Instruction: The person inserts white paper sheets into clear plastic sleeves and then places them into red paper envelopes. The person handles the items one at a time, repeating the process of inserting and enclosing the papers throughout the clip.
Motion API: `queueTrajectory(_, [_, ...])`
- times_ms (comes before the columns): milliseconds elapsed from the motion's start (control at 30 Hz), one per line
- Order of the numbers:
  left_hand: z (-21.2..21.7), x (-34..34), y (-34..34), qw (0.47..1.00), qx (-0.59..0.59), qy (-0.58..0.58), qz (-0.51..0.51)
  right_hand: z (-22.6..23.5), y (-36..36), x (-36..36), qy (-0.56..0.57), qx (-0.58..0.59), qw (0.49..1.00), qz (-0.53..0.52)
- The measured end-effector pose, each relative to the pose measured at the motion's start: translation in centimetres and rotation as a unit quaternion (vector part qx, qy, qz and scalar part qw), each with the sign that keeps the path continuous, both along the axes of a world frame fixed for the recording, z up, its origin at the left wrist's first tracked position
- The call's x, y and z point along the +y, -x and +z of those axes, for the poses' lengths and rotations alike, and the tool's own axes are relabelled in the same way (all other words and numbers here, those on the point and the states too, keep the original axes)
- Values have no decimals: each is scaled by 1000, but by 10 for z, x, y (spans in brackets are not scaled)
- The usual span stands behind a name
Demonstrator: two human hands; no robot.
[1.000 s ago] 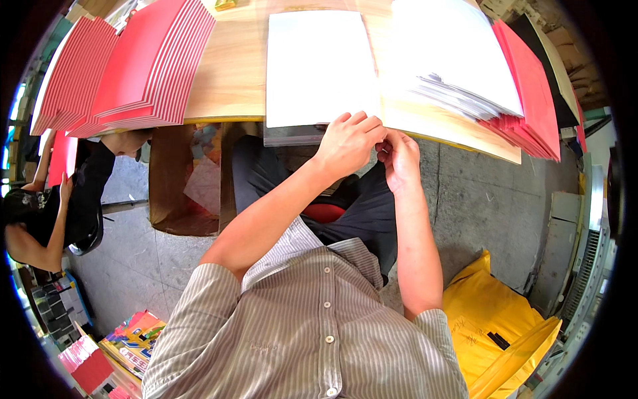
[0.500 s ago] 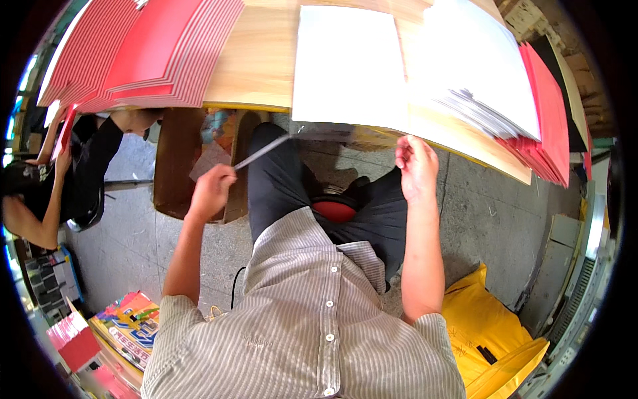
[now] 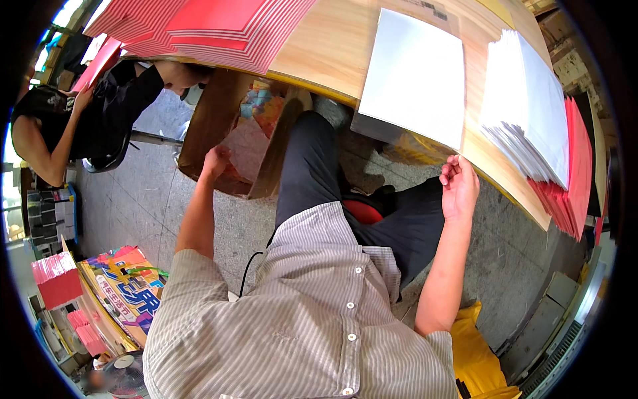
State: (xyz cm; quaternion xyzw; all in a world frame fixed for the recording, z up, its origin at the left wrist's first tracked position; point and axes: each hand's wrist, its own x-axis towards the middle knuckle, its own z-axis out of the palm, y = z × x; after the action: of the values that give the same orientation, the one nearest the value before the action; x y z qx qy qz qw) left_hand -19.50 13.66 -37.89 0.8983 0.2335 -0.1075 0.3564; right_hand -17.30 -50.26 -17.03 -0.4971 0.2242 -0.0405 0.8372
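Head view is showing the person seated in a striped shirt [image 3: 312, 319], dark trousers [image 3: 312, 173] stretching forward under the tabletop [image 3: 332, 46]. Down on the left, the left hand [image 3: 216, 161] is hanging below the tabletop edge, fingers curled shut beside a brown box [image 3: 212, 126]; whether anything thin is pinched in them, I cannot tell. On the right, the right hand [image 3: 458, 186] is rising to the near edge, fingers loosely bent and half open, gripping nothing, just beneath the corner of the white sheet [image 3: 415, 76].

That sheet is lying flat and alone on the wood, right in front of the person, untouched at this instant. Beside it, further right, a white stack [image 3: 528, 120] is sitting fanned on top of red covers [image 3: 575, 179], the two piles touching. Judging by that, a good pile of white pieces is already gathered, and the single sheet looks to be the one in hand now, waiting to be picked up or joined.

Further off, on the left of the tabletop, a big fan of red sheets [image 3: 199, 26] is lying spread out, which suggests plenty of work is remaining. Beyond that, another person in black [image 3: 100, 113] is bending over at the far left.
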Motion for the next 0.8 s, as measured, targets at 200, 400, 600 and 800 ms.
queueTrajectory(200, [33, -17, -10, 960, -146, -208, -119, -3, 1, -2, -8, -5, 1000, 8])
queueTrajectory(400, [70, -25, -13, 935, 108, -335, -43, -5, 2, -3, -12, -7, 1000, 9])
queueTrajectory(600, [148, -152, -32, 908, -305, -171, -229, -3, 3, -5, -9, -1, 1000, 15])
queueTrajectory(800, [221, -318, -64, 787, -441, -170, -398, 3, 2, -5, -26, -1, 1000, 14])
